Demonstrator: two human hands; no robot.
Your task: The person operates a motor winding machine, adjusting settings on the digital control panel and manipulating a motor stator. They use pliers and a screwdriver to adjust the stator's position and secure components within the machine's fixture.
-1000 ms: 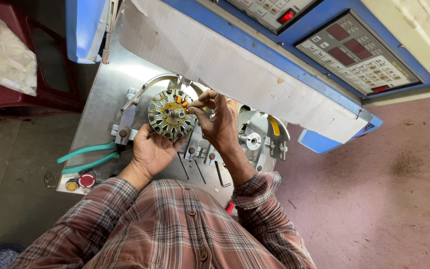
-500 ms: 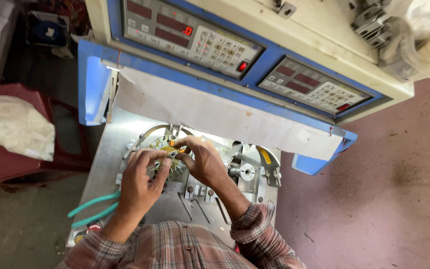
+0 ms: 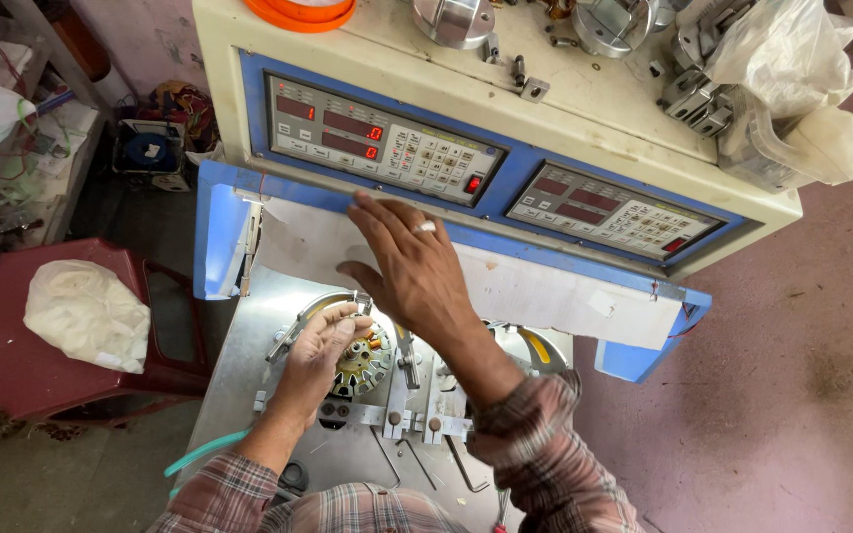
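My left hand (image 3: 316, 353) rests on a round stator with copper windings (image 3: 365, 361), seated in the metal fixture (image 3: 387, 415) of a winding machine. Its fingers curl over the part's left rim. My right hand (image 3: 409, 265) is raised above the fixture with fingers spread, holding nothing, just below the left control panel (image 3: 377, 140) of the cream-and-blue machine. A ring sits on one finger. Both arms wear plaid sleeves.
A second keypad panel (image 3: 609, 212) lies to the right. White paper (image 3: 545, 291) hangs under the blue ledge. A red plastic stool (image 3: 12, 345) with a white bag stands at left. Metal parts and a plastic bag (image 3: 782, 79) sit atop the machine. A green hose (image 3: 204, 452) runs by the fixture.
My right hand has left the stator and risen toward the left control panel, opening its fingers. The left hand stays on the stator. The camera has tilted up, showing more of the machine.
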